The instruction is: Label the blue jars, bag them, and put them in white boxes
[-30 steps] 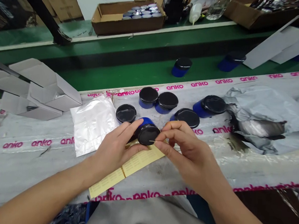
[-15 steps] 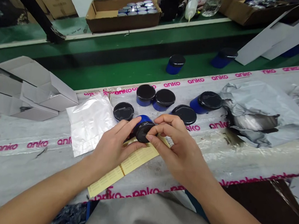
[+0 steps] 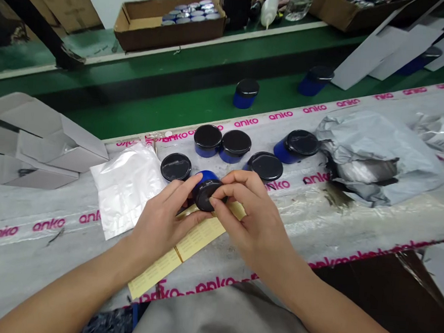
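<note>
A blue jar with a black lid [image 3: 207, 195] is tilted so that its lid faces me, low over the worktable. My left hand [image 3: 165, 211] grips it from the left, fingers on the blue side and thumb under the lid. At the lid's right edge, my right hand [image 3: 251, 211] touches it with thumb and fingertips pinched together; anything thin between them is hidden. Beneath the hands lies a yellow sheet of labels [image 3: 197, 238]. Close by stand several similar jars, among them a black-lidded jar [image 3: 176, 167] just left of the held one and a pair with another jar [image 3: 235, 146] behind.
A white plastic bag [image 3: 125, 190] lies left, beside open white boxes [image 3: 66, 140]. At right is a torn grey bag [image 3: 382, 152]. Beyond the table edge, a green conveyor [image 3: 181, 103] carries jars [image 3: 246, 93]. A cardboard tray [image 3: 140, 36] of small round tins stands behind.
The whole view has shifted a little, so most things appear farther left. Both hands keep nearly the same hold on the jar, with the right fingertips still at the lid's edge.
</note>
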Tool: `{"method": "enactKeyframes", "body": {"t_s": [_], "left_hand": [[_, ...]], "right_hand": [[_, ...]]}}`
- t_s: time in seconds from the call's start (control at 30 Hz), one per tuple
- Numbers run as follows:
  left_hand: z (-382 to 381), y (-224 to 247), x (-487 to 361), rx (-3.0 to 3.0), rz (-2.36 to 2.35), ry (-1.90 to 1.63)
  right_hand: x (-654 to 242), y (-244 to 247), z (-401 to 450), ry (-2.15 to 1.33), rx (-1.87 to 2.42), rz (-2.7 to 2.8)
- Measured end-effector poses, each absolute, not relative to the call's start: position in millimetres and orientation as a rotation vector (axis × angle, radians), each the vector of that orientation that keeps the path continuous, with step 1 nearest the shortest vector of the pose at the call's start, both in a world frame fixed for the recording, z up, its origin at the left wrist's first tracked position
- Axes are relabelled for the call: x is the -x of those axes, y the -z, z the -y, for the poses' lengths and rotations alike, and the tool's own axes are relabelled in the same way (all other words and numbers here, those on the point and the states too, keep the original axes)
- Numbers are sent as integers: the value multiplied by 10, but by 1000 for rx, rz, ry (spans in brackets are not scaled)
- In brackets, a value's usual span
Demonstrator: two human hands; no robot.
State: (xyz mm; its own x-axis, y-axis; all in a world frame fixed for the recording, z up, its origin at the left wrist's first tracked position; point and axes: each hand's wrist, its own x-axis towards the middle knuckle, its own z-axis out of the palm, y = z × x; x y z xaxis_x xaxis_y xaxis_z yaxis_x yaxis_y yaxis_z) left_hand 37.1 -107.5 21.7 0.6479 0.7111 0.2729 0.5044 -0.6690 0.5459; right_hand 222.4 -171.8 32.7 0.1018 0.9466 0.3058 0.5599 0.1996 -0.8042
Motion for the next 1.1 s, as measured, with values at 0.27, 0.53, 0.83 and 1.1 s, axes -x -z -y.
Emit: {"method": "enactKeyframes", "body": {"t_s": [0.27, 0.53, 0.83, 1.1], "left_hand": [[1067, -218, -350, -2507, -960, -664], [1052, -224, -339, -2507, -984, -671], [1031, -289, -298, -2536, -997, -688], [1000, -619, -240, -2720, -1022, -890]], "right_hand": [[-2159, -288, 1716, -455, 1448, 1553], [-2293, -252, 1566, -798, 1447, 1248], [-2396, -354, 1498, -745, 1432, 1826], [-2308, -478, 1311, -634, 1661, 1728]]}}
